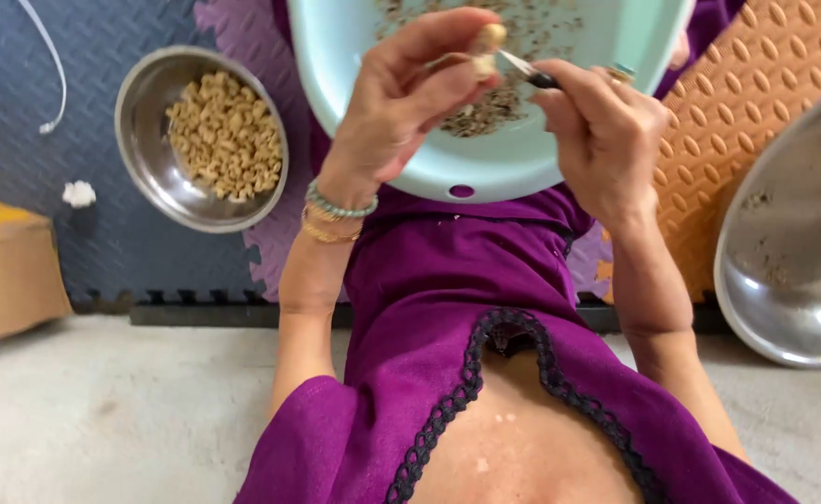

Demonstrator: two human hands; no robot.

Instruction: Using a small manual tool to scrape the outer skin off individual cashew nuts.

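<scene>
Peeling looks like the step in hand: the left hand (401, 103) pinches a pale nut kernel (488, 49) between thumb and fingertips at about 12 o'clock, directly over the light blue plastic basin (485, 173). The right hand (602, 126) is closed around a small blade (522, 69), its tip touching the kernel. The handle is hidden inside the fist, so the kind of tool is a guess, probably a small knife. Brown skin scraps (490, 112) litter the basin floor beneath both hands.

Judgement: scraping is under way on this one kernel. The next move calls for a steady pinch, short strokes away from the thumb, and turning the kernel to reach any skin left on it.

At 10 o'clock sits a steel bowl (201, 140) holding a heap of peeled kernels (226, 135), well apart from the hands. At 3 o'clock a larger steel pan (793, 252) lies tilted, nearly bare inside. A cardboard box (9, 271) sits at 9 o'clock, with a white scrap (78, 193) near it.

Surface: interlocking foam mats, grey-blue (84, 112), purple and orange (756, 103), laid over a rough concrete floor (121, 411). Purple clothing (457, 299) fills the centre at 6 o'clock. Bracelets (336, 217) ring the left wrist.
</scene>
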